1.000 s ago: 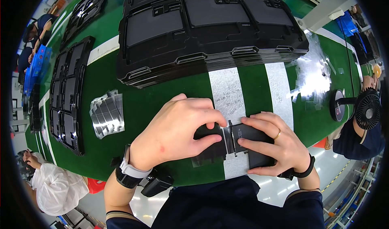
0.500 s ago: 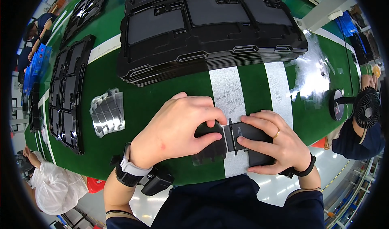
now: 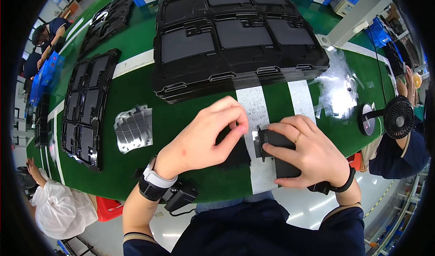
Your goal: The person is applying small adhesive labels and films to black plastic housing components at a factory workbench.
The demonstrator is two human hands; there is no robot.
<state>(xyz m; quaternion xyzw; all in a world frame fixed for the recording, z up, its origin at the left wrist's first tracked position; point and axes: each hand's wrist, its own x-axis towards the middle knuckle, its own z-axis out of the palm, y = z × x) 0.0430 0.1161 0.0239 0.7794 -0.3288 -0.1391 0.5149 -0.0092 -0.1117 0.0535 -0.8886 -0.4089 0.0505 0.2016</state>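
My right hand (image 3: 312,154) holds a flat black rectangular pack, apparently a battery (image 3: 286,169), down on the table. Its fingers lie over the pack, with the thumb at the near edge. A narrow dark strip (image 3: 259,143) runs along the pack's left end. Just left of that end, my left hand (image 3: 204,136) is raised a little, thumb and index finger pinched together. Whatever may be between those fingertips is too small to tell. Beneath this hand lies a dark patch (image 3: 238,156), a film or a shadow; I cannot tell which.
Beyond my hands stands a stack of black moulded trays (image 3: 244,70) with flat dark pieces. Another tray (image 3: 86,106) lies left, near a silvery sheet of strips (image 3: 133,129). Clear film scraps (image 3: 337,86) and a small black fan (image 3: 398,118) are on the right. Other people sit at both sides.
My left hand has drawn slightly left and up, away from the pack's end. The right hand stays on the pack. The whole view has shifted a little.
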